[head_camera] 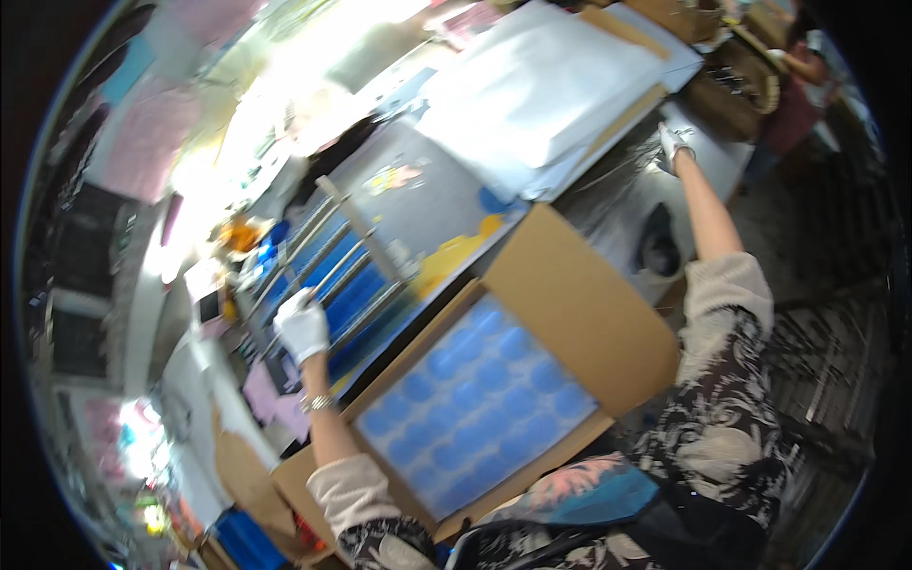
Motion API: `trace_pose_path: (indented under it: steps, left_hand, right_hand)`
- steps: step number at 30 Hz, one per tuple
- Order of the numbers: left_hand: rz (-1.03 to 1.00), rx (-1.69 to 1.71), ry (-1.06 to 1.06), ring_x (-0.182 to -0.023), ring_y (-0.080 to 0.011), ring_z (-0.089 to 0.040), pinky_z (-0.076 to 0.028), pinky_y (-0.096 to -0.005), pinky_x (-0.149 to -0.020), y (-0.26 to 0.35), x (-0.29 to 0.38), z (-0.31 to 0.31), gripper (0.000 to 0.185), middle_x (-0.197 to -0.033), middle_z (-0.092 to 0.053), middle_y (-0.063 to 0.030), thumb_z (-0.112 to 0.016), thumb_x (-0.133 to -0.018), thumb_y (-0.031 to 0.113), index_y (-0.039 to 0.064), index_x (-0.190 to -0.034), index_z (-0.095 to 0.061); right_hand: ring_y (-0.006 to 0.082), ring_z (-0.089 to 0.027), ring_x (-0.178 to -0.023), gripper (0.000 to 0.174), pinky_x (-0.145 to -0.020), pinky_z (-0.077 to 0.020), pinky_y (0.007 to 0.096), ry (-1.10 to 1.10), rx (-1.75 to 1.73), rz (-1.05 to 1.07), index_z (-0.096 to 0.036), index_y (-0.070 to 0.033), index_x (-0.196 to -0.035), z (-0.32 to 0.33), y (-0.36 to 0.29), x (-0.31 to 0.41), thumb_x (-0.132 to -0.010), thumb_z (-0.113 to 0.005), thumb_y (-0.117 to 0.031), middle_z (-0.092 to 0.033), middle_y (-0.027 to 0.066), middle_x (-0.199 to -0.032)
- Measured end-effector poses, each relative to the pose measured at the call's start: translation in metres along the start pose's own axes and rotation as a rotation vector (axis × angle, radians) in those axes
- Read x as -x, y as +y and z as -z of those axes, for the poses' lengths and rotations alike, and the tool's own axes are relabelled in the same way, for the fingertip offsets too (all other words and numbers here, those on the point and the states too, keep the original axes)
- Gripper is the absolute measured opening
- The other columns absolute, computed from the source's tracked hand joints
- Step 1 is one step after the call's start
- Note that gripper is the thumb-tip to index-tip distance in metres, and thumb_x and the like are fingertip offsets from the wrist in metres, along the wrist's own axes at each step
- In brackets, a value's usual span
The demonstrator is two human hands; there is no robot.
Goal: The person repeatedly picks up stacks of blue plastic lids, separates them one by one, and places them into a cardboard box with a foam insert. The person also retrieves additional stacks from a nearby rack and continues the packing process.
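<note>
My left hand (303,324), in a white glove, is at the near end of a metal-barred rack (363,231) with blue pieces between its bars. Blur hides whether its fingers grip a bar. Reaching far to the right, my gloved right hand (673,148) is over clear plastic film (605,178) on the metal tabletop; its grip is unclear. Between my arms stands an open cardboard box (584,313), its flap folded out to the right. Rows of round blue items (474,402) fill it, seen through a whitish layer.
Large white sheets (541,92) lie at the back of the table. A grey board (420,185) with yellow patches is beside the rack. A dark roll-like object (661,242) sits below my right hand. Another person (798,92) is at the far right near brown boxes (719,92).
</note>
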State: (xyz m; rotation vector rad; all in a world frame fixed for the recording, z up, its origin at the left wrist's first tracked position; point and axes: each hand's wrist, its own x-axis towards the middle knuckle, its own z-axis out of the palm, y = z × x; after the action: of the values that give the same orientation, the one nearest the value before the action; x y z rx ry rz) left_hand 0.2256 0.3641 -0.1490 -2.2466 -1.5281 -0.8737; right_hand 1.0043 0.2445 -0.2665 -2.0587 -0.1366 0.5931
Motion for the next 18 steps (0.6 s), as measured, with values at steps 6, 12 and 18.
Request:
trace_pose_path:
  steps: [6, 12, 18]
  left_hand:
    - [-0.216, -0.042, 0.153, -0.070, -0.0258, -0.064, -0.050, -0.0379, -0.068, 0.037, -0.041, 0.031, 0.011, -0.072, -0.067, -0.0077, -0.071, -0.072, 0.009, 0.016, -0.079, -0.074]
    - [-0.546, -0.239, 0.387, -0.057, -0.0238, -0.045, -0.035, -0.0376, -0.054, 0.146, -0.024, 0.121, 0.018, -0.058, -0.038, -0.0037, -0.071, -0.074, 0.008, 0.016, -0.069, -0.056]
    - [-0.909, 0.231, 0.484, -0.061, -0.0212, -0.047, -0.034, -0.0356, -0.057, 0.270, 0.070, 0.168, 0.034, -0.065, -0.044, 0.0010, -0.076, -0.079, 0.019, 0.014, -0.065, -0.046]
  right_hand:
    - [0.0250, -0.060, -0.110, 0.043, -0.095, -0.0441, 0.0333, -0.371, 0.244, 0.629, -0.063, -0.001, -0.117, -0.026, 0.038, 0.162, -0.092, -0.058, -0.036, -0.067, 0.0155, -0.115]
    - [0.0106, -0.063, -0.095, 0.022, -0.086, -0.0483, 0.0266, -0.207, -0.052, 0.511, -0.066, -0.003, -0.109, 0.085, 0.075, 0.337, -0.092, -0.064, -0.016, -0.070, 0.0048, -0.102]
    - [0.0250, -0.063, -0.079, 0.017, -0.069, -0.0517, 0.0341, 0.322, 0.217, 1.326, -0.066, -0.005, -0.096, 0.144, 0.109, 0.560, -0.080, -0.065, -0.011, -0.066, 0.0102, -0.099]
